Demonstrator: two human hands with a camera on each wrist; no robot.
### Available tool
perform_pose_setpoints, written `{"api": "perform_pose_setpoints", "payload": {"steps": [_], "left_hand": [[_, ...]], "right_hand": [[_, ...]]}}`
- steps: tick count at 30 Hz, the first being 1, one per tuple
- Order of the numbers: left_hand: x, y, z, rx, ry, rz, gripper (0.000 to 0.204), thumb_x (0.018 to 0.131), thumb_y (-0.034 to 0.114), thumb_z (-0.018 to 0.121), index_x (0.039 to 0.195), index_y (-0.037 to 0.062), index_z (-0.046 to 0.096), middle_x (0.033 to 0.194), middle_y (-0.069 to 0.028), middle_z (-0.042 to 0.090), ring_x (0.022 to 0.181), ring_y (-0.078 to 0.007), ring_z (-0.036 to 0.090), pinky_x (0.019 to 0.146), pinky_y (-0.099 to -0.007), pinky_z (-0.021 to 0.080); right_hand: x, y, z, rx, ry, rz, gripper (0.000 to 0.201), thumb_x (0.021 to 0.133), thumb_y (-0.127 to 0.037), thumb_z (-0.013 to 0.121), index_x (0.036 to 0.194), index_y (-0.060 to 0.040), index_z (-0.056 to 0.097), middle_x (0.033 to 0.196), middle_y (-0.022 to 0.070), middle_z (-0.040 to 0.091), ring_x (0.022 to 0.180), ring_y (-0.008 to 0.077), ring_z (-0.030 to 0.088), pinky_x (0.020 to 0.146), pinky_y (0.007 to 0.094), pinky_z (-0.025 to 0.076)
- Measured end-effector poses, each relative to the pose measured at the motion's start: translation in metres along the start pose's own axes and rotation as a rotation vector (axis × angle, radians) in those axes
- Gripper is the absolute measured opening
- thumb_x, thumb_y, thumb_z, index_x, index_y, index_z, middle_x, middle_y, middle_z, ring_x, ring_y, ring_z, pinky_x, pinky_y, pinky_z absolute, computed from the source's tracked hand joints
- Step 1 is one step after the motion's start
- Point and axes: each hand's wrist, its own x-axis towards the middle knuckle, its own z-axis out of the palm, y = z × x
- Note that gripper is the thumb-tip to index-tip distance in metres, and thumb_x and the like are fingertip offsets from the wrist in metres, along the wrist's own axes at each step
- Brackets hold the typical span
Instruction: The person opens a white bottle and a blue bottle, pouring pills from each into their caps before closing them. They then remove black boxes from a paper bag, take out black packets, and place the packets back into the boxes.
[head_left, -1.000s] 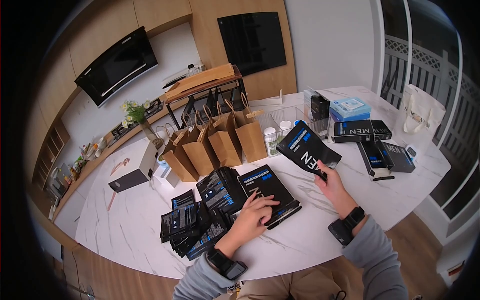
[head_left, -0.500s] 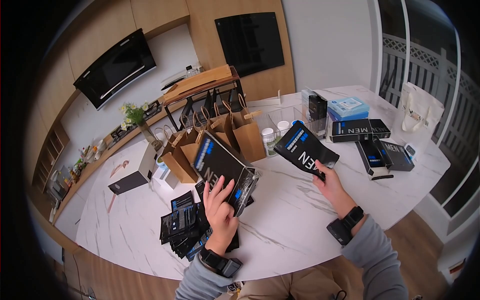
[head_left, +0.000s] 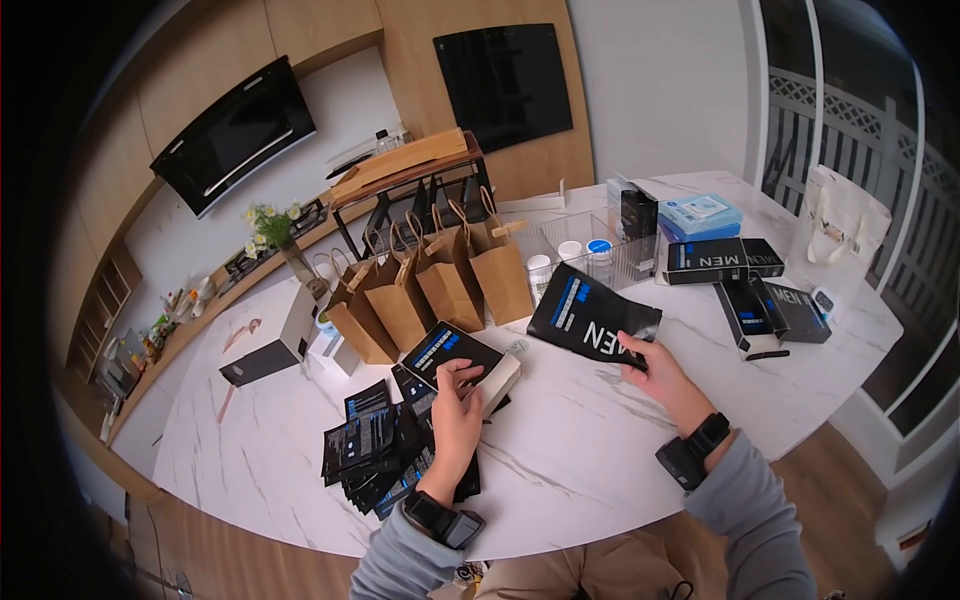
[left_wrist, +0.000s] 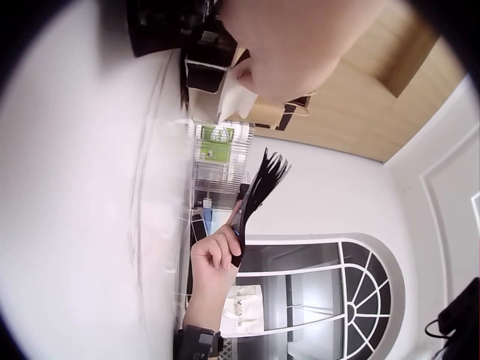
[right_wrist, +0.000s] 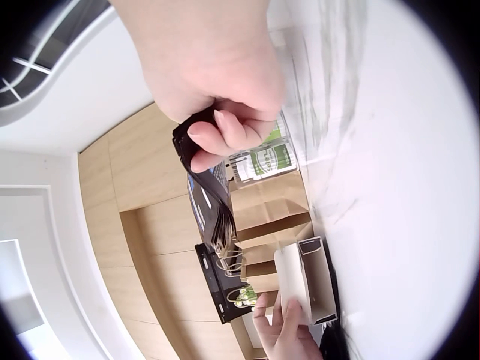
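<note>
My left hand point(head_left: 456, 405) grips a black box point(head_left: 440, 352) above the left side of the table, beside loose black packets point(head_left: 360, 445). In the right wrist view the box point(right_wrist: 321, 281) has an open side with a pale interior, and the left hand's point(right_wrist: 289, 337) thumb lies on a white flap. My right hand point(head_left: 660, 372) pinches a stack of black packets point(head_left: 590, 322) marked MEN by one end, apart from the box. Edge-on in the left wrist view, the stack point(left_wrist: 262, 184) fans out at its far end, above the right hand point(left_wrist: 214, 259).
Brown paper bags point(head_left: 450, 285) stand behind the box, near a clear basket point(head_left: 625, 262) with white-lidded bottles. More black boxes point(head_left: 705, 262) and blue packs point(head_left: 700, 215) lie at the right, by a white bag point(head_left: 845, 225). A larger white box point(head_left: 265, 335) is at the left.
My left hand has lifted the black box from the table, moved it left and turned it, so a pale side shows. The packets in my right hand have tilted and shifted slightly lower and left.
</note>
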Motion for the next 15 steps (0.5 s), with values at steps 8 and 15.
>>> {"api": "perform_pose_setpoints", "payload": {"steps": [8, 15], "left_hand": [[0.0, -0.01, 0.0, 0.351, -0.132, 0.203, 0.021, 0.073, -0.005, 0.052, 0.092, 0.0027, 0.057, 0.108, -0.0167, 0.053, 0.104, -0.0339, 0.05, 0.09, -0.036, 0.039], [-0.003, -0.001, -0.001, 0.463, -0.172, 0.237, 0.035, 0.067, 0.0, 0.061, 0.101, 0.0065, 0.055, 0.111, -0.0155, 0.052, 0.11, -0.0335, 0.046, 0.095, -0.039, 0.034]], "right_hand": [[-0.016, -0.005, 0.015, -0.507, -0.22, 0.39, 0.031, 0.074, -0.024, 0.069, 0.096, -0.0094, 0.052, 0.07, -0.0001, 0.056, 0.047, 0.0058, 0.046, 0.034, 0.0168, 0.028], [-0.011, 0.004, 0.005, -0.629, -0.257, 0.492, 0.029, 0.074, -0.023, 0.068, 0.096, -0.013, 0.052, 0.072, -0.0013, 0.057, 0.049, 0.0059, 0.048, 0.035, 0.0162, 0.031]]}}
